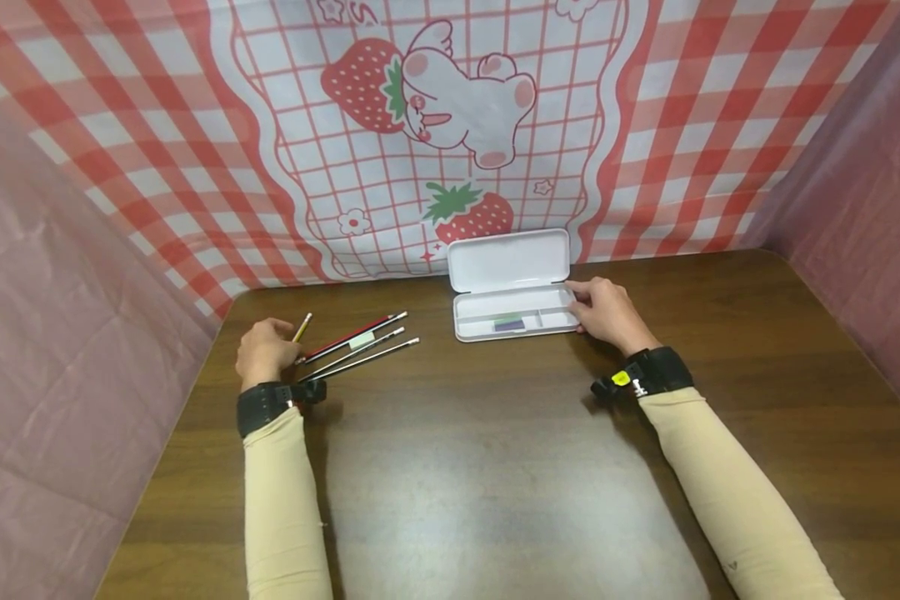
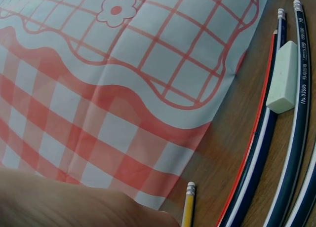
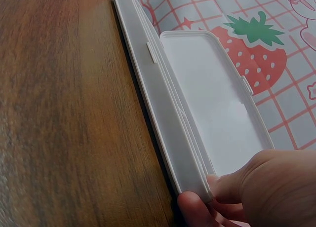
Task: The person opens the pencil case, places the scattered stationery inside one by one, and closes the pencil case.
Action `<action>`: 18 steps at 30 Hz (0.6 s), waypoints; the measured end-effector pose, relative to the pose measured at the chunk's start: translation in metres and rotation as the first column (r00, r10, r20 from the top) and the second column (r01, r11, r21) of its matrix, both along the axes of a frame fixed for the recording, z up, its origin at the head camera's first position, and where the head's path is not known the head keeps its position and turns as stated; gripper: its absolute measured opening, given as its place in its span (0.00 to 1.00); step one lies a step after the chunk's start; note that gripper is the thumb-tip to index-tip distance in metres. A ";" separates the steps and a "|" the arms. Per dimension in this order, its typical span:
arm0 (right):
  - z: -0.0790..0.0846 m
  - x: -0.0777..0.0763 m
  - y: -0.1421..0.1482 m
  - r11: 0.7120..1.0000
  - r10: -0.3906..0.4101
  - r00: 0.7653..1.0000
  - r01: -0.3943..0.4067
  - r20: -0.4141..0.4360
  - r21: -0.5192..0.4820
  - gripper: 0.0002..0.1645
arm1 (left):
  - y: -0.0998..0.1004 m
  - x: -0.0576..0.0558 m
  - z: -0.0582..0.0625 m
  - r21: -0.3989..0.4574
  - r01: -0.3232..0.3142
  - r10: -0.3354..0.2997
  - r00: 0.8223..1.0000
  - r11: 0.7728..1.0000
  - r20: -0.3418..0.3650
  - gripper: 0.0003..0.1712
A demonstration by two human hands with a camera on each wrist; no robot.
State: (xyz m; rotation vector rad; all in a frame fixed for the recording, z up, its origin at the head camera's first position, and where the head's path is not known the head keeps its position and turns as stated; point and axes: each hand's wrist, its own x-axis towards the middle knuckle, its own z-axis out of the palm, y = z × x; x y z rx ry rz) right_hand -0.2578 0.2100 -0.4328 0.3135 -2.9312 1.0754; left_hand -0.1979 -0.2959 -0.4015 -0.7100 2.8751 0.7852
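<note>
A white pencil case (image 1: 461, 327) lies with its lid (image 1: 508, 260) raised against the cloth backdrop. My right hand (image 1: 607, 312) grips the case's right end, thumb on the rim and fingers at the side. Inside the case, a small purple-and-green piece (image 1: 508, 325) lies in the front compartment. At the table's left, my left hand (image 1: 264, 350) holds a yellow pencil (image 1: 303, 327), whose eraser end sticks out past the fingers; the fingertips are hidden in the left wrist view. Several dark striped pencils (image 1: 367, 359) and one red pencil (image 2: 254, 126) lie beside that hand.
A pale green eraser (image 2: 282, 79) lies among the striped pencils. The checked strawberry cloth (image 1: 270, 167) hangs along the table's back edge, and pink curtains (image 1: 37, 350) close both sides. Wood tabletop (image 1: 480, 467) stretches between the forearms.
</note>
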 end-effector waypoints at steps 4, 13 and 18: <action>0.000 0.000 0.000 1.000 0.000 1.000 0.000 -0.006 -0.001 0.26 | 0.001 0.001 0.000 0.003 -0.029 0.029 0.999 1.000 0.021 0.28; 0.000 0.000 -0.001 1.000 0.002 1.000 -0.002 -0.001 -0.006 0.27 | -0.001 0.003 -0.003 0.029 -0.070 0.070 0.997 0.997 0.025 0.26; -0.001 -0.001 -0.001 1.000 -0.002 1.000 0.002 -0.003 -0.001 0.27 | 0.000 0.003 -0.004 0.037 -0.078 0.077 0.997 0.996 0.024 0.24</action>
